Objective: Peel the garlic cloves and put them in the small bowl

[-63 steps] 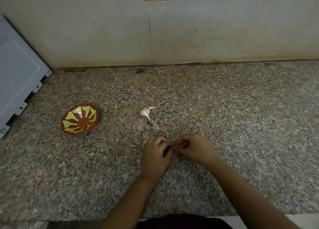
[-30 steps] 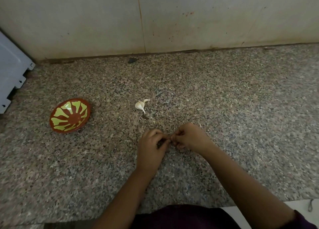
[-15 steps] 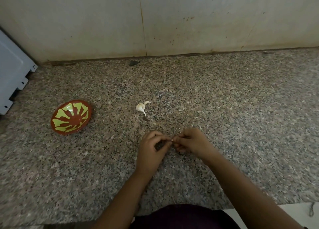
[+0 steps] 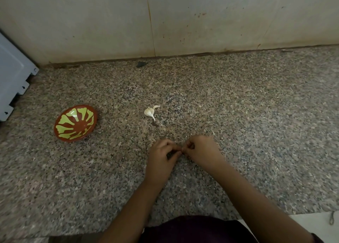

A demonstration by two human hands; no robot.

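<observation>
Both hands met fingertip to fingertip just above the granite counter (image 4: 247,114). The left hand (image 4: 161,156) and the right hand (image 4: 201,151) each had curled fingers pinching one small piece between them, presumably a garlic clove (the fingers hid it almost wholly). An unpeeled clove (image 4: 150,111) lay just beyond the hands, and the small bowl (image 4: 80,125) sat well to the left, apparently empty. Peeling well probably called for one hand to steady the piece while the other's nail lifted the skin at the tip.
</observation>
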